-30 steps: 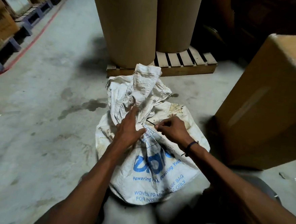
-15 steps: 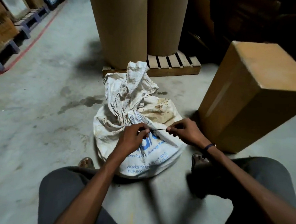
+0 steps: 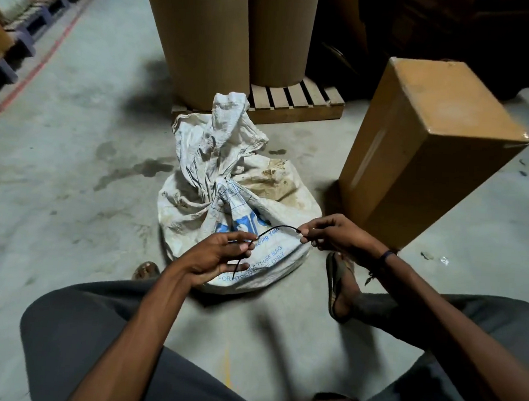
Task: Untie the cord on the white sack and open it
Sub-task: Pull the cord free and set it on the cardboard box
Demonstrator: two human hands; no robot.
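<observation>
The white woven sack (image 3: 194, 208) with blue print stands on the concrete floor in front of me. Its neck stays bunched and twisted, and the crumpled top rises above it. A thin black cord (image 3: 278, 228) hangs free of the sack, arching between my two hands above the sack's front. My left hand (image 3: 218, 256) pinches one part of the cord, and its loose end dangles below the fingers. My right hand (image 3: 333, 233) pinches the other end, a little higher and to the right.
A large cardboard box (image 3: 429, 149) stands just right of the sack. Two tall brown paper rolls (image 3: 225, 31) rest on a wooden pallet (image 3: 298, 101) behind it. My feet in sandals (image 3: 338, 287) flank the sack. Pallets and boxes line the far left beside a red floor line.
The cord has come off the sack's neck. Both hands have drawn back toward me and apart, carrying it. The view has pulled back from the sack.
</observation>
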